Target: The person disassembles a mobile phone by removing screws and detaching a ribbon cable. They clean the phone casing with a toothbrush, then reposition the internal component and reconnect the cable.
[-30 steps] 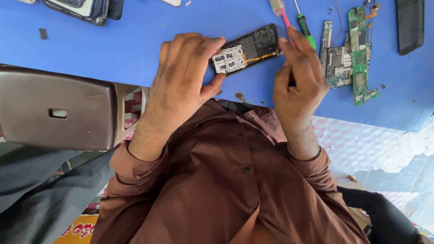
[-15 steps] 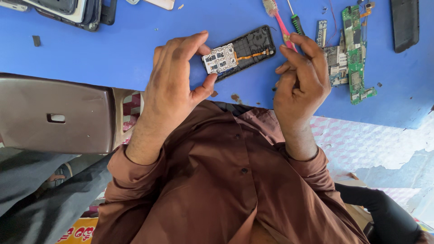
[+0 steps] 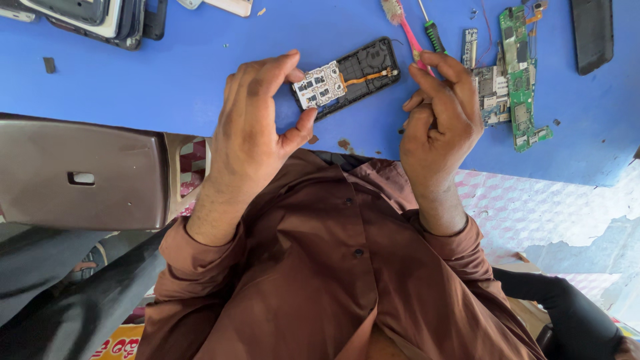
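1. Head view looks down at two hands over a blue counter.
2. Left hand pinches the near end of an open black phone shell between thumb and fingers. The hand is clamped on it.
3. A small white circuit board sits in that end of the shell, and a thin orange ribbon runs from it along the inside.
4. The shell lies tilted across the counter, between the two hands.
5. Right hand is curled up just beside the far end of the shell. I cannot tell if it holds anything.
6. A pink brush and a green screwdriver lie just past the right hand.
7. Green circuit boards lie to the right of them.
8. A dark phone rests near the counter's far right.
9. A brown chair back stands to the left.
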